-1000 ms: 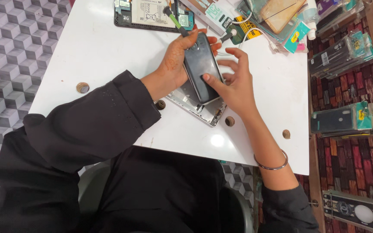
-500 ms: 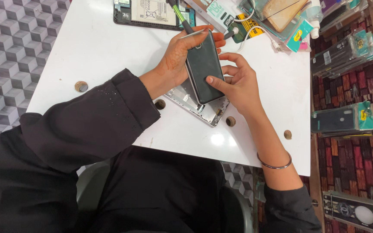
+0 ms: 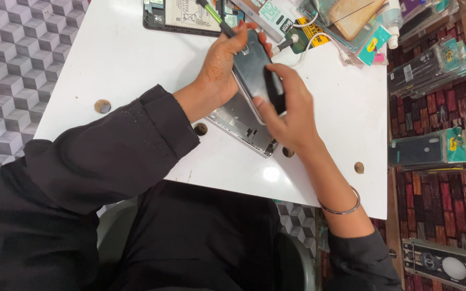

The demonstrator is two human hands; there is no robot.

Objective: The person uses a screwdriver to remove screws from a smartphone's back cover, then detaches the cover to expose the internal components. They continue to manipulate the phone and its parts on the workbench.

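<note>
The person is holding a dark phone (image 3: 253, 67) between both hands, lifted just above a silver frame (image 3: 244, 125) lying on the white table (image 3: 120, 59). The left hand (image 3: 219, 73) is cupping the phone's far long edge; the right hand (image 3: 289, 110) is clamping its near end, fingers wrapped over it. Its long axis is running away from the right grip, slanting toward the clutter beyond. The phone is looking glossy and grey-black.

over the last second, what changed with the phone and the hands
The dark phone tilted a little, its top end now nearer the tools. The right hand slid its thumb up over the phone's face. The left hand kept its hold behind it. The silver frame stayed on the white table.
</note>
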